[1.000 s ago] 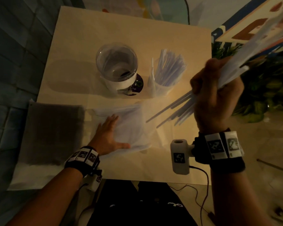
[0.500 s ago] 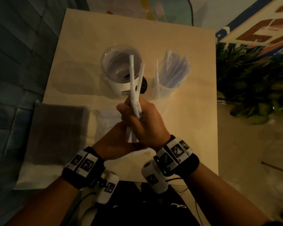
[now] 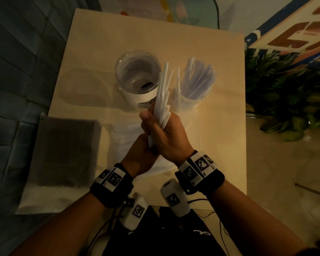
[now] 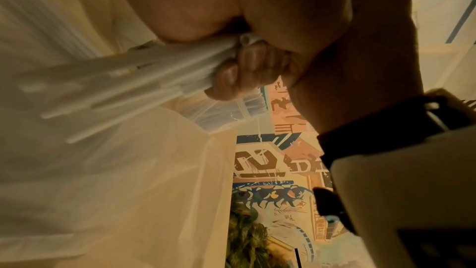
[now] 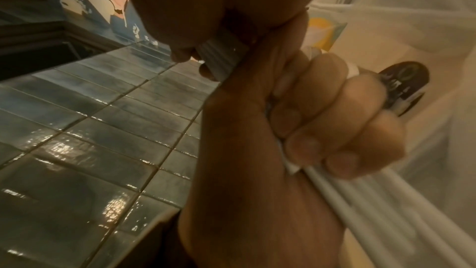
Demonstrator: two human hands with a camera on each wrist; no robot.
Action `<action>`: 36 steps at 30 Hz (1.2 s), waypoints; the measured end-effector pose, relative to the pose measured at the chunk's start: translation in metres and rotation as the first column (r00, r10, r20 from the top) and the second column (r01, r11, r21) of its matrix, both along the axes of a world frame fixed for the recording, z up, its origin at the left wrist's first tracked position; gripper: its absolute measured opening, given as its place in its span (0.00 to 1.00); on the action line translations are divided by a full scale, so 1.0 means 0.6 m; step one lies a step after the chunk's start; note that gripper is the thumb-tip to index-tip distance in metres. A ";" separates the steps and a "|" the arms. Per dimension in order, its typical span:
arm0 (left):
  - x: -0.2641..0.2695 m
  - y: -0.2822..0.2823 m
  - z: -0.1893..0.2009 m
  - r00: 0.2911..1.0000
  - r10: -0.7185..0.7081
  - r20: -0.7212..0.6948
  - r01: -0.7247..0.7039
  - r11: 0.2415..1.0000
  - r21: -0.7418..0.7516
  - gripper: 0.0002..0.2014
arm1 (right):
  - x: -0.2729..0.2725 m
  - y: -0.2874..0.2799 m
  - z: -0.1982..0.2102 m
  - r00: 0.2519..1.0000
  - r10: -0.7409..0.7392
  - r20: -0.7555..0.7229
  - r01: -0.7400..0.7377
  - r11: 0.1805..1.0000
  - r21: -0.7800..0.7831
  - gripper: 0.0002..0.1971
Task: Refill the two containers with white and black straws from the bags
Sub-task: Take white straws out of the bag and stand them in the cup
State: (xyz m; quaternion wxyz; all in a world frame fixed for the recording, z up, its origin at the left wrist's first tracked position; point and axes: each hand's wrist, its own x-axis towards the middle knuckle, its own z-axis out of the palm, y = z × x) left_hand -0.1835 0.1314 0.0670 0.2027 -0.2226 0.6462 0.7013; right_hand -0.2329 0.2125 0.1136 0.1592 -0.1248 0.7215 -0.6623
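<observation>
Here, both hands closed round one bundle of white straws (image 3: 162, 100) above the middle of the worktop (image 3: 92, 58): right hand (image 3: 166, 134) gripping higher up, left hand (image 3: 140, 154) wrapped round the lower ends. Beyond the straw tips, an empty clear container (image 3: 138, 74) far left, a straw-filled container (image 3: 194, 84) just right of it. Beneath the hands, a clear bag (image 3: 124, 133); left of that, a dark bag (image 3: 67, 152).

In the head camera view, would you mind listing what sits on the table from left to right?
Bag of black straws → empty clear container → bunch of white straws, gripped by both hands → container of white straws.
</observation>
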 end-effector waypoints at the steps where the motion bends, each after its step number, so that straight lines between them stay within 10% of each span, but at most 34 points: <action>1: -0.001 -0.001 -0.004 0.999 0.003 -0.032 -0.002 1.000 0.031 0.08 | -0.001 0.004 0.001 1.000 0.012 -0.011 -0.012 1.000 0.011 0.16; 18: -0.014 -0.010 -0.023 0.951 -0.272 -0.147 0.278 0.960 0.022 0.22 | -0.100 0.048 0.051 0.918 -0.071 -0.390 0.103 0.993 0.061 0.14; 36: -0.022 0.005 -0.030 0.958 -0.281 -0.060 0.286 0.953 0.101 0.21 | -0.086 0.053 0.005 0.904 -0.162 -0.396 0.210 0.974 0.082 0.04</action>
